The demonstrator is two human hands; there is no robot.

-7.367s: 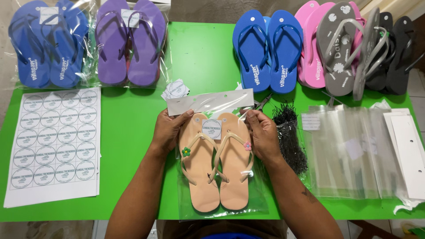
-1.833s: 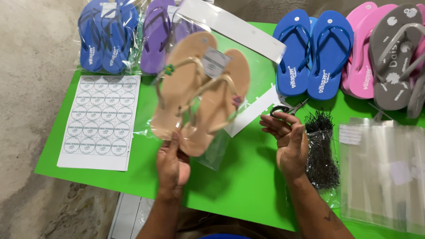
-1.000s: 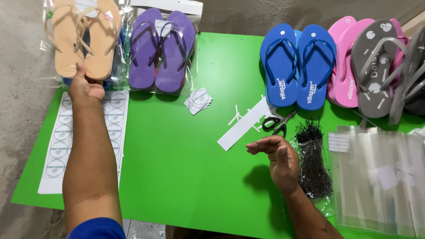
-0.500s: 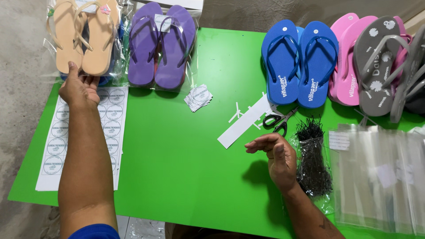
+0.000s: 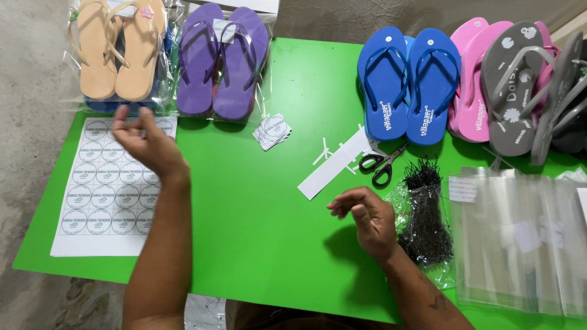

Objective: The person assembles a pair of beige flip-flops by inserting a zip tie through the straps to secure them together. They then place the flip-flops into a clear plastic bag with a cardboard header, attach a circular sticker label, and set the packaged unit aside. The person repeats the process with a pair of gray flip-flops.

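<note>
A bagged pair of beige flip-flops (image 5: 117,52) lies at the far left corner of the green table (image 5: 269,201), on top of a bagged blue pair. My left hand (image 5: 145,140) hovers just below it, over a sheet of round stickers (image 5: 104,189), fingers apart and holding nothing. My right hand (image 5: 365,219) hangs loosely open above the table's middle right, next to a bag of black plastic ties (image 5: 425,220). It holds nothing.
A bagged purple pair (image 5: 223,61) lies beside the beige one. Loose blue (image 5: 409,82), pink (image 5: 474,85) and grey flip-flops (image 5: 520,91) line the far right. Scissors (image 5: 382,165), a white card strip (image 5: 333,168), small cut stickers (image 5: 272,131) and a stack of clear bags (image 5: 520,235) are nearby.
My left hand carried the bagged beige pair to the far left corner, set it on the blue pair, let go and drew back. My right hand stayed near the ties.
</note>
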